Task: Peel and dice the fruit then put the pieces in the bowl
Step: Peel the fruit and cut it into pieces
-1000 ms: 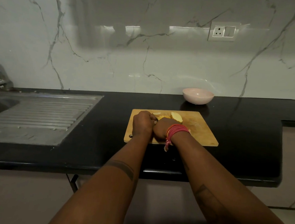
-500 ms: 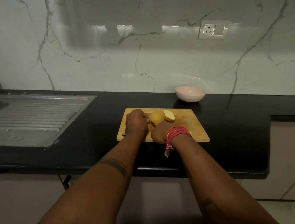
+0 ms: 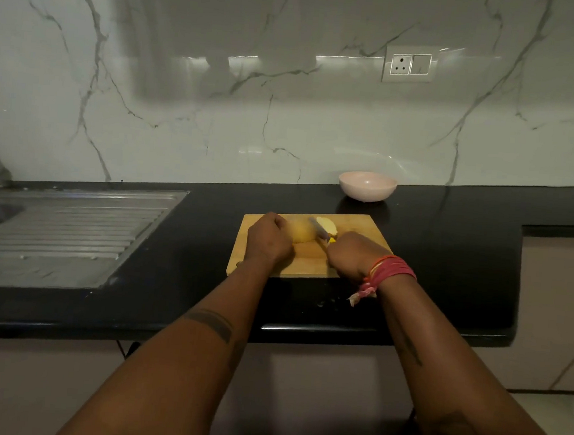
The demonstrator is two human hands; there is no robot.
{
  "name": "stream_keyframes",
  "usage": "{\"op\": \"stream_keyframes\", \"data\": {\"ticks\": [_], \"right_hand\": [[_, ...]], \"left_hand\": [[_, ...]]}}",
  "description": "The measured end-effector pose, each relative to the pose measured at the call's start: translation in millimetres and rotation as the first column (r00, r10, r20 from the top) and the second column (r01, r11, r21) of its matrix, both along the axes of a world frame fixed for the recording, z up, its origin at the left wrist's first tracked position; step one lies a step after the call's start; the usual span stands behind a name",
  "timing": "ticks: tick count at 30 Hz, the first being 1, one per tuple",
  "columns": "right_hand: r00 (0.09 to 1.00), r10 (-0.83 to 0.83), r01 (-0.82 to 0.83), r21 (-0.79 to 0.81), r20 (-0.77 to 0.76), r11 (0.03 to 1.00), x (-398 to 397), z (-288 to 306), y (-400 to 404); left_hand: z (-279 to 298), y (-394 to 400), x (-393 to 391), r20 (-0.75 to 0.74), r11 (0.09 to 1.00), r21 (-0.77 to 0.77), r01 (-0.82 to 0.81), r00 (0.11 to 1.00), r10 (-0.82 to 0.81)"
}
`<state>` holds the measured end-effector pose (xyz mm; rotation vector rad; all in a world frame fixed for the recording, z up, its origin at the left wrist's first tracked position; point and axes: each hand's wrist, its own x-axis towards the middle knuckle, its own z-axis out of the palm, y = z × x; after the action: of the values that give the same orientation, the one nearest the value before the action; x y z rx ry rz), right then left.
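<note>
- The left hand [image 3: 269,239] is curling its fingers against the nine o'clock side of the peeled yellow fruit [image 3: 301,231], holding it down on the wooden cutting board [image 3: 357,228].
- The right hand [image 3: 353,255] is gripping a knife [image 3: 319,231] in a closed fist (only a bit of yellow handle is showing), with the blurred blade angling toward eleven o'clock, just beside the fruit's three o'clock side.
- A cut slice [image 3: 327,226] is lying on the board at the blade's three o'clock side, pale face up.
- The pink bowl [image 3: 367,186] is sitting on the black counter [image 3: 448,250] at one o'clock from the board, near the marble wall.
- A red thread band [image 3: 393,273] is circling the right wrist.
- A steel drainboard [image 3: 68,231] is lying at nine o'clock, well apart from the board.
</note>
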<state>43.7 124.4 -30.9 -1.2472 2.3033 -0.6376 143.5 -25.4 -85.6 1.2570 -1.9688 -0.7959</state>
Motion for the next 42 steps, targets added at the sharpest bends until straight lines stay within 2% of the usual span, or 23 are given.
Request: {"op": "stream_keyframes", "data": {"ticks": [2,5,7,10,13,17,21,26,31,38,42], "right_hand": [[0.999,-0.040,0.041,-0.042,0.017,0.998,-7,-1,-2],[0.994,-0.098,0.101,-0.096,0.040,0.990,-16,-6,-5],[0.993,-0.110,0.114,-0.076,0.050,0.991,-21,-8,-7],[0.988,-0.131,0.136,-0.048,0.082,0.990,-30,-9,-8],[0.987,-0.135,0.138,-0.023,0.090,0.990,-39,-13,-8],[0.988,-0.125,0.125,0.003,0.089,0.992,-48,-13,-8],[0.973,-0.189,0.193,-0.019,0.131,0.981,-58,-14,0],[0.970,-0.213,0.220,-0.049,0.115,0.974,-59,-16,13],[0.970,-0.222,0.220,0.032,0.099,0.975,-51,-14,16],[0.976,-0.211,0.209,0.034,0.047,0.977,-44,-9,26],[0.978,-0.209,0.209,-0.021,0.009,0.978,-41,-8,39]], "left_hand": [[-2,6,-8,0.035,0.998,-0.058,0.025,0.999,-0.022],[-3,18,-20,0.227,0.965,-0.251,0.072,0.974,-0.013],[-1,23,-28,0.307,0.932,-0.346,0.112,0.952,0.000],[0,23,-41,0.412,0.919,-0.366,0.149,0.911,0.017],[4,21,-57,0.506,0.939,-0.317,0.133,0.861,0.049],[5,28,-75,0.477,0.944,-0.284,0.164,0.879,-0.009],[4,37,-80,0.472,0.890,-0.340,0.305,0.873,-0.119],[5,36,-76,0.478,0.840,-0.400,0.367,0.865,-0.151],[2,40,-71,0.525,0.752,-0.428,0.501,0.815,-0.245],[-8,45,-64,0.512,0.744,-0.422,0.517,0.814,-0.275],[-9,49,-67,0.449,0.769,-0.407,0.493,0.841,-0.302]]}}
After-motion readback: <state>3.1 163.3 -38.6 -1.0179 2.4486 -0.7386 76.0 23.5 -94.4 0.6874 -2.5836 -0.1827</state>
